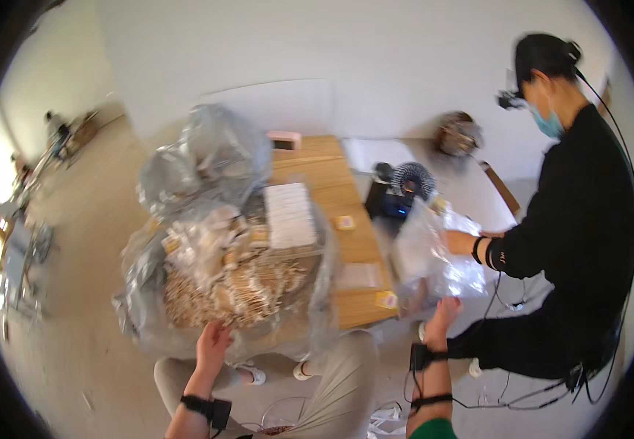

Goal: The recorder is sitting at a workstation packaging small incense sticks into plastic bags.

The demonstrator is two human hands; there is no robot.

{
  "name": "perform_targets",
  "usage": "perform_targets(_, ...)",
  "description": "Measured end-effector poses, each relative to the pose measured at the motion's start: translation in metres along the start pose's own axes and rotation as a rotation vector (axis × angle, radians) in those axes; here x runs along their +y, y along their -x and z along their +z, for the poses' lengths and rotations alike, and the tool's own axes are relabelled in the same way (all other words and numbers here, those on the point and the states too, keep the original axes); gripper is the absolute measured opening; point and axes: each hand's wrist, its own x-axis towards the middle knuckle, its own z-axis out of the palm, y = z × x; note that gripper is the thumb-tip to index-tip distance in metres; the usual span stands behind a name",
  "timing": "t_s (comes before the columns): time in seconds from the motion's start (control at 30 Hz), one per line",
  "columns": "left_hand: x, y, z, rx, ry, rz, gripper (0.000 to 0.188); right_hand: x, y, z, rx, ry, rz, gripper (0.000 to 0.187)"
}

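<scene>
My left hand point(214, 342) is at the near edge of a heap of thin tan sticks with pale ends, which look like cotton swabs point(254, 289). Its fingers are loosely apart, and nothing shows in them. The heap lies in a large, spread-out clear plastic bag point(141, 293). Off to the right, my right hand point(444, 316) is raised just below a clear plastic bag point(426, 245) in a co-worker's hands. Motion blurs its fingers, so I cannot make out whether it touches that bag or holds anything.
White packs point(290, 216) sit on the heap, beside crumpled small bags point(207, 238). On the wooden table point(324, 172) are a pink-edged box point(285, 140) and small yellow-and-white boxes point(344, 222). A black fan point(410, 181) stands near the co-worker point(573, 205) at right. Cables run from my right wrist.
</scene>
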Motion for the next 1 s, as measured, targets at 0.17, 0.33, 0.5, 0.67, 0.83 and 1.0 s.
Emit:
perform_targets(0.17, -0.019, -0.046, -0.022, 0.076, -0.216, 0.146, 0.025, -0.024, 0.134, 0.039, -0.21, -0.162, 0.184, 0.023)
perform_targets(0.33, 0.014, -0.107, -0.036, 0.54, -0.497, 0.381, 0.036, -0.055, 0.23, 0.078, -0.492, -0.212, 0.319, 0.013)
perform_targets(0.5, -0.01, -0.175, -0.058, 1.075, -0.599, 0.454, 0.033, -0.051, 0.29, 0.111, -0.736, -0.167, 0.459, 0.013)
perform_targets(0.67, 0.027, -0.165, -0.061, 0.634, -0.131, 0.172, 0.028, -0.066, 0.312, 0.12, -0.818, -0.089, 0.451, 0.011)
perform_targets(0.83, 0.066, -0.103, -0.074, 0.62, -0.318, 0.546, 0.009, -0.082, 0.322, 0.136, -0.859, -0.036, 0.33, 0.007)
perform_targets(1.0, 0.089, -0.029, -0.089, 0.429, -0.354, 0.828, 0.013, -0.11, 0.307, 0.177, -1.01, 0.052, -0.182, 0.025)
